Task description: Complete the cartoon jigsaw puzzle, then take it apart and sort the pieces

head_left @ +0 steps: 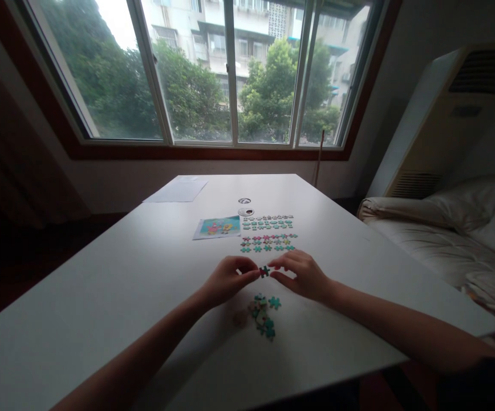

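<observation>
A single dark jigsaw puzzle piece (264, 272) is pinched between the thumb and fingertips of my left hand (232, 275). Close on its right, my right hand (301, 274) has its thumb and fingers apart, the fingertips near the piece's edge. Beyond both hands, several teal and pink puzzle pieces (268, 248) lie in rows. A picture card (219, 227) with a pink and a yellow figure on teal sits left of those rows. Nearer to me is a loose heap of puzzle pieces (262, 315).
The white table (145, 285) carries a sheet of paper (179, 189) at its far left and two small round items (245, 212) past the card. A pale sofa (435, 222) stands along the right side, with a tall floor unit (444, 114) behind it. Windows line the far wall.
</observation>
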